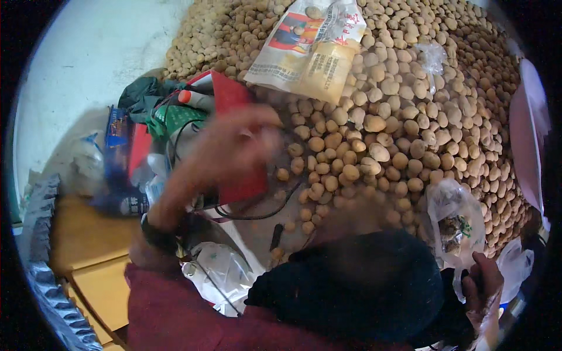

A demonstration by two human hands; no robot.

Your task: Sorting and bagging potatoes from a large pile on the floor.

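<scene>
My left hand (246, 145), blurred, reaches over an open red box (241, 180) and its lid; whether its fingers hold anything is unclear. A dark band (158, 234) circles that wrist. At the lower right, my right hand (483, 285) has curled fingers against the handles of a clear plastic bag (454, 206) with dark contents; its grip cannot be made out. Beyond both hands spreads a large heap of potatoes (395, 118). A black cable (263, 217) loops beside the red box. Below the left forearm lies a white plastic bag (219, 267).
A printed paper sheet (285, 66) lies on the heap. Green bags (175, 118), an orange-capped bottle (197, 98) and a blue package (116, 145) crowd the left. A pink basin (524, 136) stands at right. Yellow wooden furniture (96, 245) is at lower left; dark cloth (360, 281) covers the lower middle.
</scene>
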